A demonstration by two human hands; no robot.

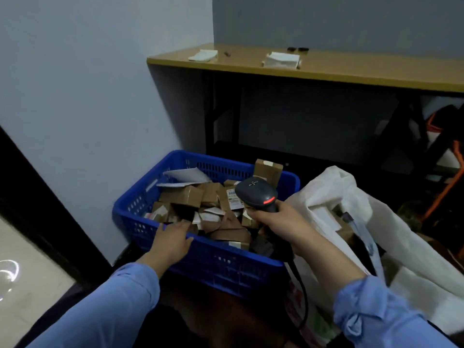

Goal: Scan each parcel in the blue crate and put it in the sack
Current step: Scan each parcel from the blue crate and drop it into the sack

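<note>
Centrally, boxy brown cardboard parcels [190, 197] filled a slotted blue plastic crate [226, 262]; left hand [173, 238] rested, seemingly flat-fingered, on its rim; right hand [281, 222] gripped a grey plastic scanner [256, 194].

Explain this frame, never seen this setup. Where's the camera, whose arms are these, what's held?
There is no robot here. One camera sits on a person's head and looks forward and down, so the two blue-sleeved arms are the wearer's own.

The left hand reaches over the near rim of the blue crate, fingers fairly straight, holding nothing. The crate is full of small brown cardboard parcels.

The right hand grips a dark handheld scanner with a red light, held over the crate's right side. Its cable hangs down.

An open white sack stands to the right of the crate. Behind them is a wooden-topped table with white papers on it.
</note>
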